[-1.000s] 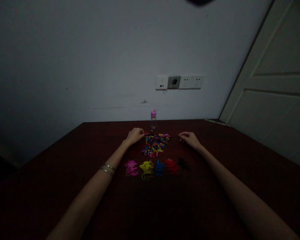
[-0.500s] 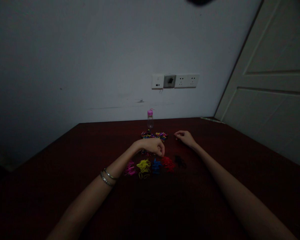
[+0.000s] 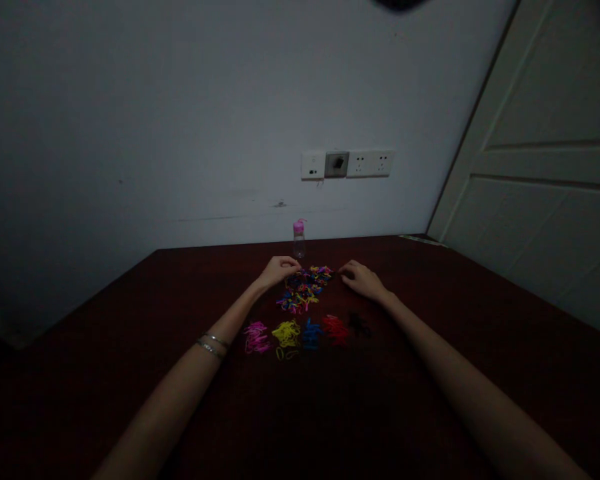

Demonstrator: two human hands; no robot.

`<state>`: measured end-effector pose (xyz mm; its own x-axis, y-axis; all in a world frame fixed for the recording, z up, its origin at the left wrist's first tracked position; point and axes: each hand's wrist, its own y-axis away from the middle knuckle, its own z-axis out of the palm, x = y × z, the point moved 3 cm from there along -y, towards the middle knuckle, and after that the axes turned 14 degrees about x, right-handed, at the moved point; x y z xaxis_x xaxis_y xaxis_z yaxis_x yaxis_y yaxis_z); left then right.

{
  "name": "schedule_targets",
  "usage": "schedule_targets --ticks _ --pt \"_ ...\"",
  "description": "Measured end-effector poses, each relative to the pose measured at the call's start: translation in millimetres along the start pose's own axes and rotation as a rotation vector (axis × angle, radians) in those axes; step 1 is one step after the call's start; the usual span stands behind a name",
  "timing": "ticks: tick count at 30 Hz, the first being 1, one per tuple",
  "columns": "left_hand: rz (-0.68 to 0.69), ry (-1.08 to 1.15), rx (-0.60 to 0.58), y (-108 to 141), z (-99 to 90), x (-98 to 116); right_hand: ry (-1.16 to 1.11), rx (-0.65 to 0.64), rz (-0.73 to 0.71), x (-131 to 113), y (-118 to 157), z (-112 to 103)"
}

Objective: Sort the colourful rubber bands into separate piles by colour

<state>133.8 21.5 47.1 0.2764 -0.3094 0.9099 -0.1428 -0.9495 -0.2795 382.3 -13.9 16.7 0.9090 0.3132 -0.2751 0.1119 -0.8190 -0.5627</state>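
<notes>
A mixed pile of small colourful rubber bands (image 3: 303, 291) lies on the dark red table between my hands. My left hand (image 3: 279, 270) is at the pile's far left edge, fingers and thumb drawn together; anything between them is too small to make out. Over at the pile's right edge, my right hand (image 3: 363, 279) has its fingertips pinched, and what they hold cannot be made out. Nearer to me is a row of sorted bands: a pink heap (image 3: 257, 337), a yellow heap (image 3: 287, 333), a blue heap (image 3: 312, 334), a red heap (image 3: 335, 331) and a dim black heap (image 3: 359, 325).
A clear bottle (image 3: 299, 248) with a pink cap stands behind the mixed pile. The table (image 3: 180, 287) meets a pale wall with a row of sockets and switches (image 3: 347, 164). To the right is a white panelled door (image 3: 540, 160). The light is dim.
My left hand has moved from above the red heap, away and to the left, to the mixed pile, uncovering its near part. My right hand has shifted slightly left towards the pile.
</notes>
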Motion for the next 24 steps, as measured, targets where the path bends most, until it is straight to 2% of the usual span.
schedule_targets --ticks 3,7,12,16,24 --pt "-0.071 0.041 0.202 -9 -21.2 -21 0.036 -0.031 -0.012 -6 1 -1" --pt "-0.148 0.063 0.320 -12 -38.5 -47 0.063 -0.064 -0.037 -12 2 -1" --pt "-0.115 0.037 0.305 -11 -40.7 -60 0.051 -0.081 -0.048 -18 2 1" --pt "-0.046 -0.018 0.273 -11 -37.2 -60 0.038 -0.078 -0.055 -19 2 2" --pt "-0.037 -0.057 0.258 -8 -34.9 -56 -0.056 -0.005 -0.067 -18 3 3"
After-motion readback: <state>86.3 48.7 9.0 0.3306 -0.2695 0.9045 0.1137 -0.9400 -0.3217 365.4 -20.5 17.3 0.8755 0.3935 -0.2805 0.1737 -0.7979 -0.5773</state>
